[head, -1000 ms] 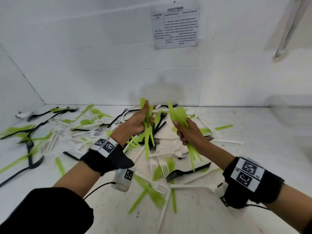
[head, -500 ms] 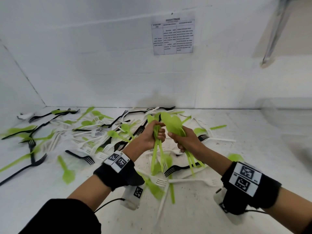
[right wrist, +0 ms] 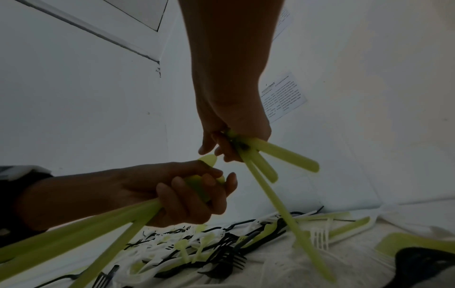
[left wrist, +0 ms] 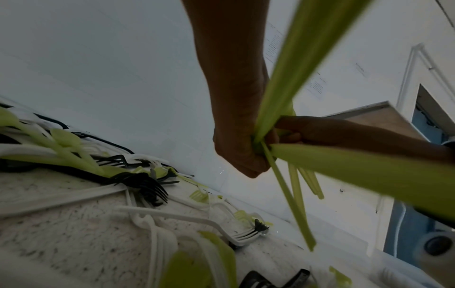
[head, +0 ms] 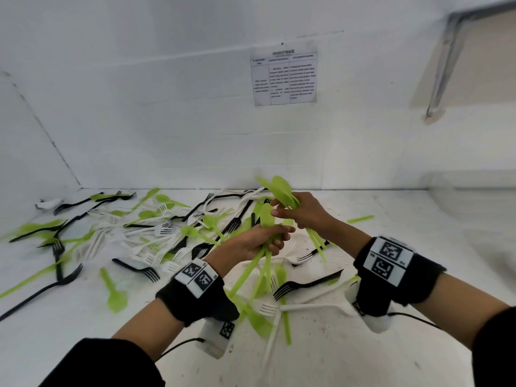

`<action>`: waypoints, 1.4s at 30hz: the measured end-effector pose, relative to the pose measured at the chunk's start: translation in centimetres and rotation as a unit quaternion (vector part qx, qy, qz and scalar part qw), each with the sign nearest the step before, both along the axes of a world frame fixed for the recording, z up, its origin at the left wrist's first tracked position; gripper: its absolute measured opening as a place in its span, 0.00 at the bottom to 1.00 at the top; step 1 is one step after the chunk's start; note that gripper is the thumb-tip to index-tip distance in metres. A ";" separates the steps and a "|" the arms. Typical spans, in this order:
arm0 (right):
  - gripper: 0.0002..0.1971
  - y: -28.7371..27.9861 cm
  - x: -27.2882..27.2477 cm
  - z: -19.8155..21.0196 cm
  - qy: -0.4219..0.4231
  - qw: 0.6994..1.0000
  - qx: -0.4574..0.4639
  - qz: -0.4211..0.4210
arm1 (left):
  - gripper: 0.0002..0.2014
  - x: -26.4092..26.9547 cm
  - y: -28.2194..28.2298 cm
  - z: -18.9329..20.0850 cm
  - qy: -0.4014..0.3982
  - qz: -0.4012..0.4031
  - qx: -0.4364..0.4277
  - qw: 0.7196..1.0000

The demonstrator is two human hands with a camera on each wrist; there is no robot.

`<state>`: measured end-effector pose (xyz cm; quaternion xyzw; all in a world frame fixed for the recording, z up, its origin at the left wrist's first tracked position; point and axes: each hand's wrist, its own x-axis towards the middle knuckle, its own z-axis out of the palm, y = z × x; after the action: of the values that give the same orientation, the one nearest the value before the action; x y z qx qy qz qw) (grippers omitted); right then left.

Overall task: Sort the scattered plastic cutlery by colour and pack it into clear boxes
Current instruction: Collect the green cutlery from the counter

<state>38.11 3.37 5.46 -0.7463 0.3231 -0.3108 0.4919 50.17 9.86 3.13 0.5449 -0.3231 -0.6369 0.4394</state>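
My left hand [head: 265,240] grips a bunch of green spoons [head: 258,270] above the white table, handles pointing down towards me. My right hand [head: 297,212] holds a second bunch of green spoons [head: 280,188], bowls up, just above and right of the left hand, almost touching it. In the left wrist view the left hand [left wrist: 242,154] is closed round the green handles [left wrist: 290,81]. In the right wrist view the right hand [right wrist: 227,144] clamps several green handles [right wrist: 280,155] that fan downward. Green, white and black cutlery [head: 156,233] lies scattered beneath.
Black forks [head: 304,284] and white forks [head: 301,307] lie directly under my hands. A loose green spoon [head: 114,294] lies at the left front. A printed sheet [head: 284,78] hangs on the back wall. A blurred clear box [head: 474,196] sits at the right.
Both hands drew together and shifted right with their green bunches. The right hand rose slightly and now sits just above the left.
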 end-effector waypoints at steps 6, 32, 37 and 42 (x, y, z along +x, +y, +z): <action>0.08 -0.2 0.3 -0.2 0.025 1.000 -0.001 -0.008 | 0.04 -0.1 0.5 0.0 -0.068 -0.038 -0.020 0.997; 0.09 -0.7 -0.9 -1.8 0.020 0.995 0.005 -0.098 | 0.23 0.6 -0.9 -0.8 0.104 0.086 -0.083 0.987; 0.08 -0.3 -0.7 -2.5 0.034 0.994 -0.028 -0.096 | 0.13 0.4 -1.3 -0.6 0.078 0.088 -0.050 0.992; 0.03 0.1 -1.8 -3.0 0.039 0.998 0.041 -0.032 | 0.09 1.5 -1.6 -0.7 0.130 0.171 -0.022 0.976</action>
<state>36.32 3.52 2.45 -0.7263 0.3785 -0.2838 0.4986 51.66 8.21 2.47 0.4944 -0.1791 -0.6106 0.5922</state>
